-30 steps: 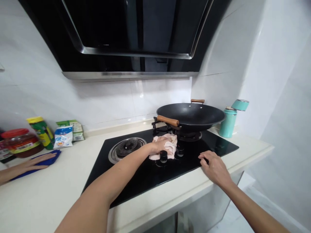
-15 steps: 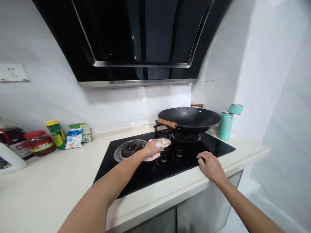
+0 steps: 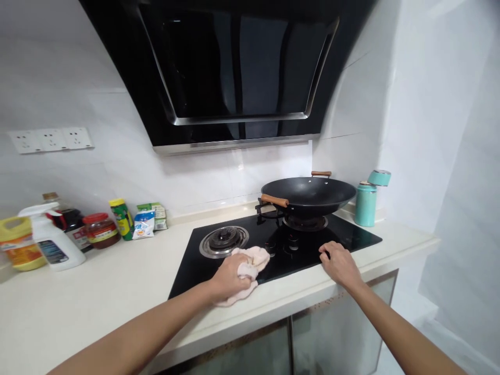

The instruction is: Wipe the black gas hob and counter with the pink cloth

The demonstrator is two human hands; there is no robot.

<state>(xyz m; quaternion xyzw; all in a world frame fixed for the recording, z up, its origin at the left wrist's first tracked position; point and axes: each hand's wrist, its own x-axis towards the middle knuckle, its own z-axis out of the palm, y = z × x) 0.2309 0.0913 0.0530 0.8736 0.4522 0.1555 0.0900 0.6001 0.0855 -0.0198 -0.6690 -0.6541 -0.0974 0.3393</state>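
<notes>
My left hand (image 3: 229, 277) is closed around a pale pink cloth (image 3: 255, 259), pressing it on the front edge of the black glass cooktop (image 3: 191, 273). Part of the cloth hangs over onto the pale counter. Just behind it is the bare left burner (image 3: 224, 238). Two control knobs show to the right, one of them a black knob (image 3: 292, 242). Near the cooktop's front right edge rests my right hand (image 3: 340, 264), its fingers curled in with nothing visible in them. A black wok (image 3: 308, 192) with wooden handles sits on the right burner.
A turquoise canister (image 3: 365, 205) with its lid tilted open stands right of the wok. Along the left wall are a white spray bottle (image 3: 57, 245), a red-lidded jar (image 3: 101, 232), a yellow-capped container (image 3: 122, 220) and packets (image 3: 144, 225). The range hood (image 3: 242, 67) hangs above.
My left hand has drawn the cloth from between the burner and knobs toward me, to the cooktop's front edge. My right hand stays in place. The view has turned slightly left.
</notes>
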